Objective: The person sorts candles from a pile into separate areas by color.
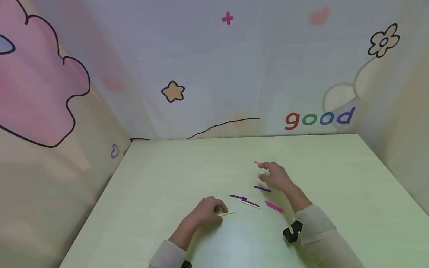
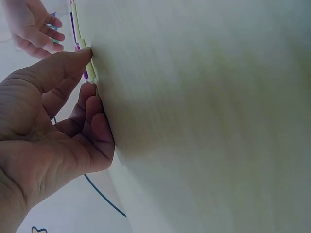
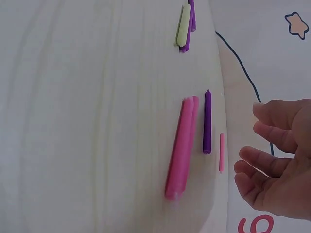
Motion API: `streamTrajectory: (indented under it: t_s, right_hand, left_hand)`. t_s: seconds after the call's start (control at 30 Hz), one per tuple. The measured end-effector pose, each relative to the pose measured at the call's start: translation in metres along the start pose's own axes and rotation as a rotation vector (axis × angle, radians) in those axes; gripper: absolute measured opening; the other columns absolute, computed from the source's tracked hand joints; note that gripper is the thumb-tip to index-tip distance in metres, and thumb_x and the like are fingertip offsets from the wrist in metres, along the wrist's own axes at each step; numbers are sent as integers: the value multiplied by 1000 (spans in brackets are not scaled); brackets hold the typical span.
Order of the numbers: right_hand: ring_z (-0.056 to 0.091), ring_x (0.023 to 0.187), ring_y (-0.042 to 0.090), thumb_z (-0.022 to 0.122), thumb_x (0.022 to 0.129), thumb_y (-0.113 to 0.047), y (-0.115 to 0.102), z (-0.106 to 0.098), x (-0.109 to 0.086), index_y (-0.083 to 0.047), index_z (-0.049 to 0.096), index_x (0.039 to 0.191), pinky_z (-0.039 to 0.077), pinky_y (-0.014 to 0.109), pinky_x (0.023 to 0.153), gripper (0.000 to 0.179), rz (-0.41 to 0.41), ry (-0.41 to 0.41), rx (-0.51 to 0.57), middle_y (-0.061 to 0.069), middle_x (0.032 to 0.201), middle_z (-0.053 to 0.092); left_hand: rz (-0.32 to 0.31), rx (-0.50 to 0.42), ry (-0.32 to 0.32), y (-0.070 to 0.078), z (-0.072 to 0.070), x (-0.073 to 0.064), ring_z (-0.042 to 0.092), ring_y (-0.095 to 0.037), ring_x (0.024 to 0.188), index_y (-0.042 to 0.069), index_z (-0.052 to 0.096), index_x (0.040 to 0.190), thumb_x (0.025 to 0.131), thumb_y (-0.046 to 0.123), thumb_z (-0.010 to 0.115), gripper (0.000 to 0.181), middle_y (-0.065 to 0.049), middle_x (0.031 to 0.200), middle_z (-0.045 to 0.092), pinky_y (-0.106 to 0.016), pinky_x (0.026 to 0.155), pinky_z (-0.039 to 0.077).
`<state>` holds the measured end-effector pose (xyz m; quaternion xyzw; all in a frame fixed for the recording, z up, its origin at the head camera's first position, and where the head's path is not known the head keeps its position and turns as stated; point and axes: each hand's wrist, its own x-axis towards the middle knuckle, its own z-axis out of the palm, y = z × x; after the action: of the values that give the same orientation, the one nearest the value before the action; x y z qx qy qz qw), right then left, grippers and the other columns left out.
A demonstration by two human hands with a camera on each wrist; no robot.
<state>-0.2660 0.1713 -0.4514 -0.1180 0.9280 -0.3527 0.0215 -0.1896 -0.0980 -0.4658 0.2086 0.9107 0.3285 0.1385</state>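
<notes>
My left hand (image 1: 208, 211) is low over the table, its fingertips at a pale yellow thin candle (image 1: 228, 213). In the left wrist view, thumb and finger pinch that candle (image 2: 91, 70) close to one end. Farther back, my right hand (image 1: 275, 176) hovers with fingers spread and loosely bent. Just beyond its fingertips a thin pink candle (image 1: 256, 162) lies on the table. The right wrist view shows this pink candle (image 3: 221, 153) apart from the hand (image 3: 279, 160). Nearer lies a purple candle (image 1: 262, 189).
Two pink candles (image 1: 274, 207) lie side by side below the right forearm. Mid-table, purple candles (image 1: 238, 197) lie near another pale yellow one (image 1: 250, 205). A printed cloth (image 1: 207, 70) rises behind the table's back edge. Black wrist gear (image 1: 292, 232) sits at the right cuff.
</notes>
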Motion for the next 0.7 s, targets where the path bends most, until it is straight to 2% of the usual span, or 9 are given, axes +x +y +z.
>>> streamTrajectory:
  t_s: [0.4,0.7]
  right_hand:
    - [50,104,41,62,87,-11,-3,7,-27,4,59,115,41,50,85,32,-55,14,60,22,115,56]
    - [48,110,40,64,88,-14,-6,13,-46,-1,61,116,38,52,88,31,38,-24,53,19,118,55]
  left_hand:
    - [3,2,-2,-3,-1,-1,47,-15,76,12,72,87,68,0,73,22,2,76,53,-29,69,39]
    - [-14,-22,-21,-3,0,-2,48,-15,77,12,72,84,70,0,73,19,2,77,54,-30,71,39]
